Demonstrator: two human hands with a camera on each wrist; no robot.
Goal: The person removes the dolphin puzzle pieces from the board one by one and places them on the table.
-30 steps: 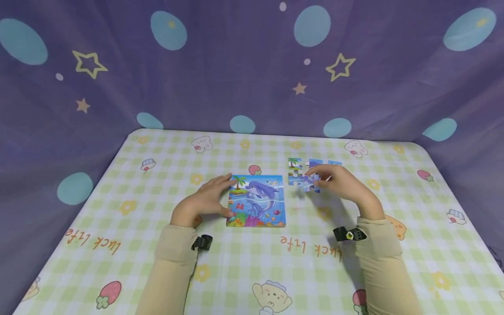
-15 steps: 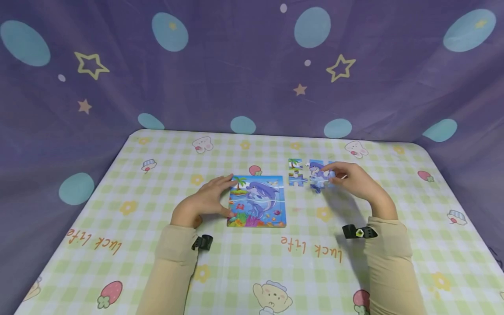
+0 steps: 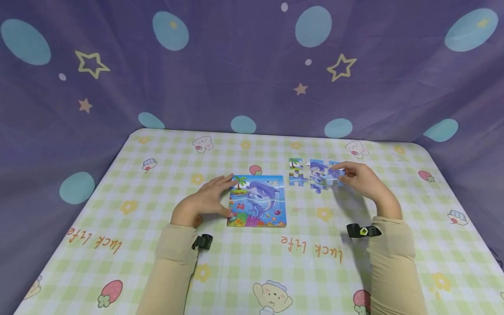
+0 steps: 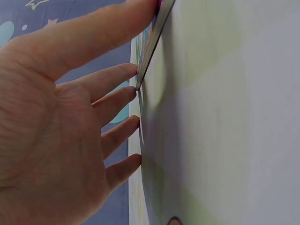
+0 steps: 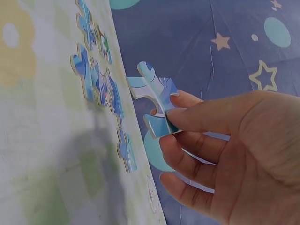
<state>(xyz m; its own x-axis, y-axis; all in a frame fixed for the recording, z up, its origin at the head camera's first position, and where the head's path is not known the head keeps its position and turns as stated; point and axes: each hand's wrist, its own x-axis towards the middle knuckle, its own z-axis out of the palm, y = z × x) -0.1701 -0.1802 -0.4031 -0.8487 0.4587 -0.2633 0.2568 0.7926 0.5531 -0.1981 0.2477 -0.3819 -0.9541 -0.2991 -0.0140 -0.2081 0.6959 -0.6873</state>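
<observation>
A loose puzzle piece [image 5: 154, 105] is pinched between thumb and fingers of the right hand [image 3: 360, 180], held just off the counter [image 3: 252, 262] at the right edge of the joined pieces [image 3: 311, 174]. Left of those pieces lies the dolphin picture board [image 3: 257, 200] — the left hand [image 3: 204, 200] rests spread, fingertips touching the board's left edge.

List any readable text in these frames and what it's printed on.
"luck life", orange script, upside down, on the tablecloth just in front of the dolphin puzzle board.
"luck life", same print, upside down, on the tablecloth near its front left edge.
No lettering shows on the board or the loose puzzle pieces; the wrist views show none.
</observation>
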